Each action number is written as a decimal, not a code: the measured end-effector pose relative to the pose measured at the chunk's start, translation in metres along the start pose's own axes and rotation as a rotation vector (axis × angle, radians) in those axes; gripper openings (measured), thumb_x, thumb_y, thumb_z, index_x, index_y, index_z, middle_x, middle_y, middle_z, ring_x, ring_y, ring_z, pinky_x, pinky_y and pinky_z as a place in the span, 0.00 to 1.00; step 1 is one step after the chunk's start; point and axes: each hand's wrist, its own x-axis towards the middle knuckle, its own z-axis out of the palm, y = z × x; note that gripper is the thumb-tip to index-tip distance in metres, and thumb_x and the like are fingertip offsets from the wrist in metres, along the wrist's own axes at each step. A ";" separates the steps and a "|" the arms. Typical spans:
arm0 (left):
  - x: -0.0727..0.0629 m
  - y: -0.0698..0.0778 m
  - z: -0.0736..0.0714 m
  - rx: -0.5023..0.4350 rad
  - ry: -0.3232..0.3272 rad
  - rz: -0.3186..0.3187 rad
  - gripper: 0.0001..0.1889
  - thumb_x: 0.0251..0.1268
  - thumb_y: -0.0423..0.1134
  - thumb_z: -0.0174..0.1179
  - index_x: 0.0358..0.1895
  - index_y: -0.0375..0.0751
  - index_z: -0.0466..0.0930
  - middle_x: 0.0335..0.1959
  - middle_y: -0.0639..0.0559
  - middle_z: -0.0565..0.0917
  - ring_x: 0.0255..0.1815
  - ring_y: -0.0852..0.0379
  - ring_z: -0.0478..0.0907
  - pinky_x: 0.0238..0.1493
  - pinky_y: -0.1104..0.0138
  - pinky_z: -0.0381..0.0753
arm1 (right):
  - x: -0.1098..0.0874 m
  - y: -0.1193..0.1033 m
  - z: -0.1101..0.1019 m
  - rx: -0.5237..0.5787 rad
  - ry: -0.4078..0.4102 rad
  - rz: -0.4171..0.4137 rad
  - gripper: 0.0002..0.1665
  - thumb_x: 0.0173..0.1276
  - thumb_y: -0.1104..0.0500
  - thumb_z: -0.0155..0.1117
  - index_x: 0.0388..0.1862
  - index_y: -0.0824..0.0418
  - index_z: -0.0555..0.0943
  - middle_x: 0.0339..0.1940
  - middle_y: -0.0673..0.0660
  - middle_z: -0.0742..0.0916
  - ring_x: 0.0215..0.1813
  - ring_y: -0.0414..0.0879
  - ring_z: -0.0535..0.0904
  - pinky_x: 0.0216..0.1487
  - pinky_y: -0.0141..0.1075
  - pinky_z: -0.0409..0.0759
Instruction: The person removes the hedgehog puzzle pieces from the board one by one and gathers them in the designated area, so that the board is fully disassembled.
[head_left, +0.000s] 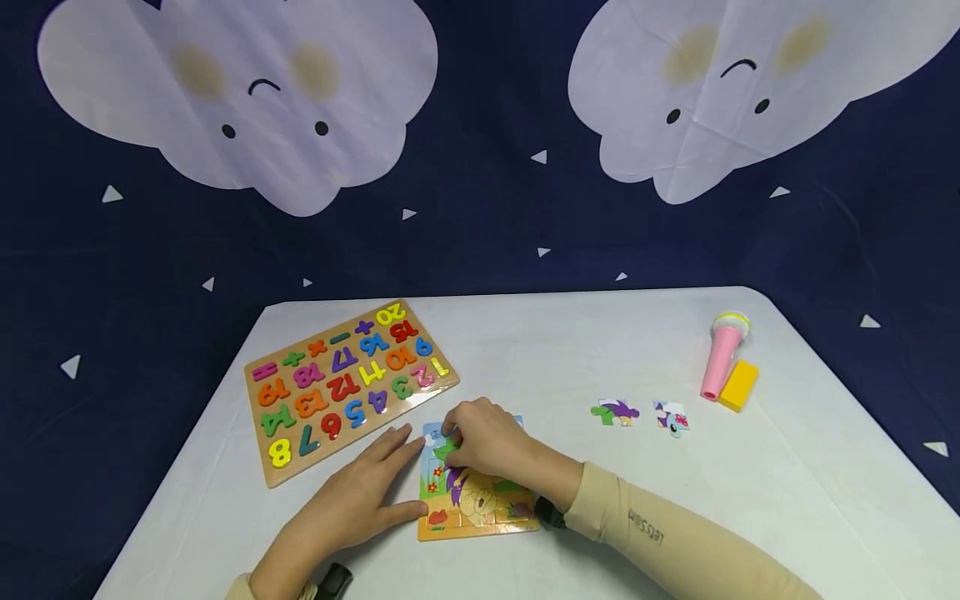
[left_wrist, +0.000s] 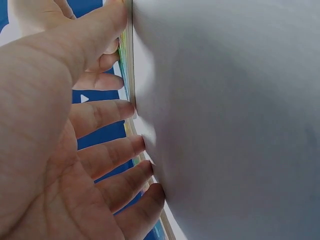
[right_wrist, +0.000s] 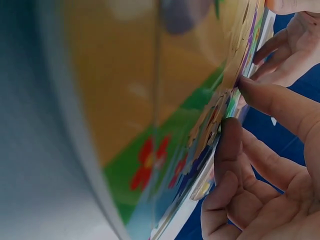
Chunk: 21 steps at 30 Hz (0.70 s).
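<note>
A small picture puzzle (head_left: 480,533) with an animal scene lies before me on the white table. My right hand (head_left: 491,437) is over its upper part, thumb and forefinger bent around a green puzzle piece (head_left: 444,450) low against the board. In the right wrist view, those fingertips (right_wrist: 231,127) meet the puzzle surface. My left hand (head_left: 356,500) lies with fingers stretched out, its thumb at the puzzle's lower left edge. The left wrist view shows its fingers (left_wrist: 107,155) spread beside the board edge. Two loose puzzle pieces, one green and purple (head_left: 617,412), one light blue (head_left: 672,417), lie to the right.
A wooden number board (head_left: 258,417) with colourful numerals sits at the left, close to my left fingertips. At the far right, a pink toy microphone (head_left: 722,358) lies beside a yellow block (head_left: 738,386). A dark blue cloth (head_left: 480,242) with clouds hangs behind the table.
</note>
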 end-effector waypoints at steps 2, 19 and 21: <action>0.000 0.000 0.000 0.002 0.000 0.001 0.48 0.57 0.68 0.76 0.78 0.48 0.74 0.85 0.42 0.67 0.86 0.35 0.62 0.75 0.36 0.74 | 0.000 0.000 0.000 0.013 -0.002 0.007 0.19 0.59 0.57 0.87 0.47 0.63 0.92 0.30 0.48 0.90 0.33 0.37 0.82 0.40 0.32 0.84; 0.000 0.001 0.001 0.014 0.005 -0.007 0.48 0.56 0.67 0.76 0.78 0.48 0.75 0.84 0.42 0.68 0.85 0.35 0.62 0.75 0.35 0.75 | 0.002 0.003 -0.001 0.055 0.005 0.011 0.27 0.55 0.57 0.89 0.52 0.65 0.90 0.30 0.49 0.85 0.34 0.38 0.76 0.40 0.31 0.78; 0.001 0.001 0.001 0.013 0.006 -0.005 0.48 0.56 0.67 0.76 0.78 0.47 0.75 0.84 0.42 0.68 0.85 0.34 0.62 0.75 0.35 0.75 | 0.002 0.004 -0.001 0.032 0.013 -0.008 0.26 0.55 0.56 0.90 0.51 0.64 0.91 0.34 0.50 0.85 0.37 0.38 0.75 0.41 0.30 0.78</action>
